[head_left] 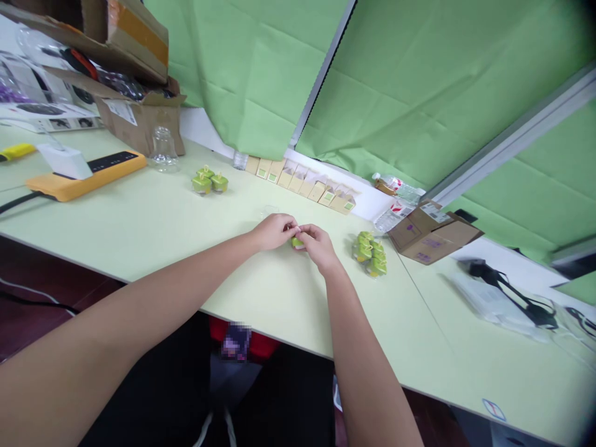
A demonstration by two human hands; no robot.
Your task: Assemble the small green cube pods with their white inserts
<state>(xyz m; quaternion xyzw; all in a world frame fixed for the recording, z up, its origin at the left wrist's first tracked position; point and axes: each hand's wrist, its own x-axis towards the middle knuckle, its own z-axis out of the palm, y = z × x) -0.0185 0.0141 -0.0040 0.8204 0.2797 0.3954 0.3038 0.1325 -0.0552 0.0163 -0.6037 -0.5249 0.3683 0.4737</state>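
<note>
Over the middle of the table, my left hand (276, 231) and my right hand (319, 246) meet with their fingertips together. Between them is a small green-topped container (298, 243), mostly covered by the fingers. My right hand grips it from the right with thumb and fingers. At its upper left edge the left fingers are closed in a pinch; what exactly they pinch is too small to make out. Similar green-topped containers with small loops stand in a group (209, 180) to the left, and several more (370, 253) sit to the right of my right hand.
A row of small cardboard boxes (302, 182) lines the back edge. Left are a yellow power strip (88, 175), a clear jar (164, 149) and an open carton (139, 121). Right are plastic bottles (395, 202), a cardboard box (431, 233) and black straps (512, 292) on plastic bags.
</note>
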